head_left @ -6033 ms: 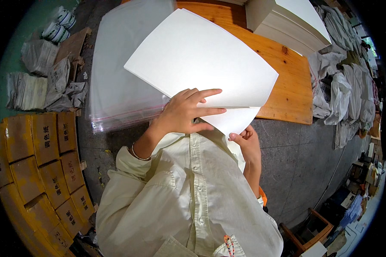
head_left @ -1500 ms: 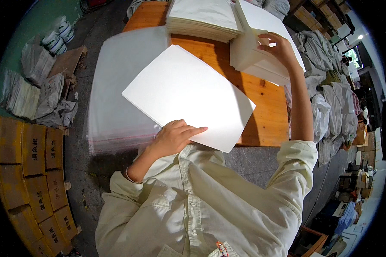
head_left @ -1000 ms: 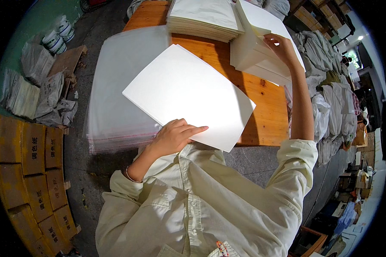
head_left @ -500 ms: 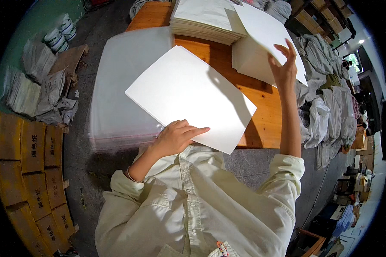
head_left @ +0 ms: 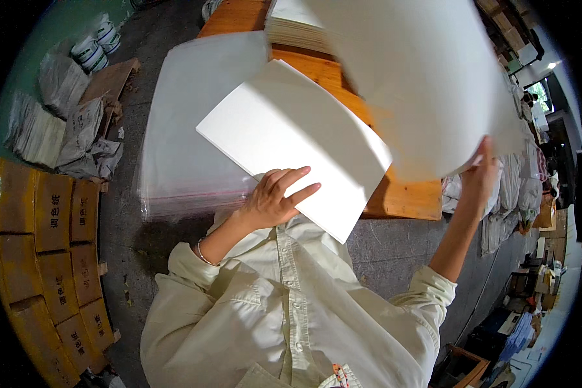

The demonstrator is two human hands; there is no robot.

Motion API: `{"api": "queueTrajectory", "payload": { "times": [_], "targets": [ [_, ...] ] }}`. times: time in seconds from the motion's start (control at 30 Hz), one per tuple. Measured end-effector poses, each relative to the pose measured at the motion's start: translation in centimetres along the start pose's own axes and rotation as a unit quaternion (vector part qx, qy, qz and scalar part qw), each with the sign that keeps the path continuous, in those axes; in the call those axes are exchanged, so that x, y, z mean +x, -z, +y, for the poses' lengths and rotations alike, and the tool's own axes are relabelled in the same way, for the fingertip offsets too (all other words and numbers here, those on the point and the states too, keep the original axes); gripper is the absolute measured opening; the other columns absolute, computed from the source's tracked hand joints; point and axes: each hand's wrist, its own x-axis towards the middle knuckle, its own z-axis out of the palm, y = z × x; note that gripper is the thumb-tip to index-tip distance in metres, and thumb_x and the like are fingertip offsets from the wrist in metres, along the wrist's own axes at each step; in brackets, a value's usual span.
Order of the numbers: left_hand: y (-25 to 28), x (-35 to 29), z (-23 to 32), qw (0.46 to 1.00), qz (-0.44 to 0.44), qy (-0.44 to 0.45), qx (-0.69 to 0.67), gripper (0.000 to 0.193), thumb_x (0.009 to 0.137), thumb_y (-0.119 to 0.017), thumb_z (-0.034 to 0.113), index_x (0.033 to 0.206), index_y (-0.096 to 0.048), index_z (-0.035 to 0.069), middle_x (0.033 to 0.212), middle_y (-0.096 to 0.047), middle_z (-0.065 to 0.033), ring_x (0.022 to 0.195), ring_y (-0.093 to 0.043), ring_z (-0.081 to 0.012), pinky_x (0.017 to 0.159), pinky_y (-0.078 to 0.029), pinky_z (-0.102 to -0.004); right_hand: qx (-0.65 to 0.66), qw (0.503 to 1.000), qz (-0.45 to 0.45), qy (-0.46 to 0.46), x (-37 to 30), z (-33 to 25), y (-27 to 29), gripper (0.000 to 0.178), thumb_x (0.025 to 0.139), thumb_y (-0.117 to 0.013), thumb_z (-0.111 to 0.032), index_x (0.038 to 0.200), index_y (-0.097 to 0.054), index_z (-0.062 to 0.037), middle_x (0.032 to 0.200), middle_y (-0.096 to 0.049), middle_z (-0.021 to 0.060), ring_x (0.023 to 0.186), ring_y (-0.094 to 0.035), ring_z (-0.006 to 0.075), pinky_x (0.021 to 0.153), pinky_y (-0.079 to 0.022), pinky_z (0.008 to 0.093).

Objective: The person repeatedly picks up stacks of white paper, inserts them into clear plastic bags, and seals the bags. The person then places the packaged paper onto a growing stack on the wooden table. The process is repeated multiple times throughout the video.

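A thin stack of white paper sheets [head_left: 343, 174] lies at an angle in front of me, over the wooden table and a pile of clear plastic bags [head_left: 197, 116]. My left hand [head_left: 279, 199] rests on the stack's near edge with its fingers spread. At the right, my right hand [head_left: 480, 173] pinches the lower right edge of a large white sheet [head_left: 427, 84]. That sheet is lifted, curved and blurred by motion. Behind it, a tall stack of white paper [head_left: 297, 33] is partly hidden.
The orange wooden table [head_left: 412, 197] ends just before my body. Cardboard boxes [head_left: 55, 213] are piled at the left, beside plastic-wrapped bundles [head_left: 35, 132] and white buckets [head_left: 96, 52]. Pale plastic sacks [head_left: 512, 187] lie beyond the table's right side.
My right hand has come down and right, now carrying the white sheet lifted from the stack at the back. The left hand's fingers have spread, and it stays on the front sheets.
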Motion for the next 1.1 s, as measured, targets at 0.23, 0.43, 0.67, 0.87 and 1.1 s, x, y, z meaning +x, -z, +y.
{"api": "queueTrajectory", "payload": {
  "times": [0.23, 0.43, 0.67, 0.87, 1.1],
  "targets": [
    [0.4, 0.5, 1.2, 0.982, 0.101, -0.064, 0.146, 0.076, 0.067, -0.079, 0.026, 0.132, -0.04, 0.033, 0.133, -0.037, -0.0075, 0.122, -0.036, -0.0285, 0.099, -0.029, -0.0422, -0.026, 0.954, -0.098, -0.281, -10.3, 10.1, -0.4, 0.041, 0.094, -0.052, -0.017, 0.125, -0.042, 0.008, 0.116, -0.055, 0.0152, 0.1, -0.056, 0.0221, 0.088, -0.046, 0.0325],
    [0.4, -0.3, 1.7, 0.986, -0.016, -0.038, 0.16, 0.07, 0.069, -0.076, 0.028, 0.132, -0.045, 0.033, 0.142, -0.034, -0.0052, 0.133, -0.026, -0.0265, 0.106, -0.017, -0.0435, -0.06, 0.932, -0.158, -0.32, -12.0, 12.1, -0.1, 0.032, 0.093, -0.056, -0.017, 0.114, -0.051, 0.0061, 0.105, -0.061, 0.0124, 0.094, -0.06, 0.0169, 0.078, -0.051, 0.0306],
    [0.3, 1.6, 1.8, 0.996, -0.083, -0.039, -0.023, 0.032, 0.077, -0.056, 0.004, 0.108, -0.065, 0.005, 0.111, -0.064, -0.0075, 0.103, -0.061, -0.0228, 0.087, -0.052, -0.0345, -0.312, 0.875, -0.264, -0.261, -11.4, 8.3, 1.3, 0.046, 0.096, -0.047, -0.038, 0.092, -0.061, 0.0059, 0.074, -0.063, 0.0115, 0.059, -0.062, 0.0191, 0.051, -0.051, 0.0294],
    [0.6, 2.5, 2.8, 0.997, -0.037, -0.025, -0.064, 0.027, 0.079, -0.057, 0.01, 0.104, -0.065, 0.004, 0.107, -0.065, -0.0067, 0.098, -0.062, -0.0225, 0.082, -0.053, -0.0335, 0.047, 0.809, -0.242, -0.533, -17.9, 6.8, 4.6, 0.065, 0.09, -0.045, -0.055, 0.119, -0.051, 0.0038, 0.107, -0.061, 0.0205, 0.088, -0.065, 0.0261, 0.069, -0.057, 0.0335],
    [2.0, 2.0, 5.6, 0.962, -0.215, -0.044, -0.164, 0.049, 0.078, -0.066, 0.025, 0.123, -0.056, 0.01, 0.129, -0.053, -0.008, 0.124, -0.046, -0.0247, 0.101, -0.04, -0.0415, -0.004, 0.854, -0.145, -0.5, -17.8, 6.8, 1.6, 0.046, 0.088, -0.062, -0.019, 0.122, -0.046, 0.0068, 0.113, -0.058, 0.0182, 0.107, -0.056, 0.027, 0.091, -0.047, 0.0382]
  ]
}}
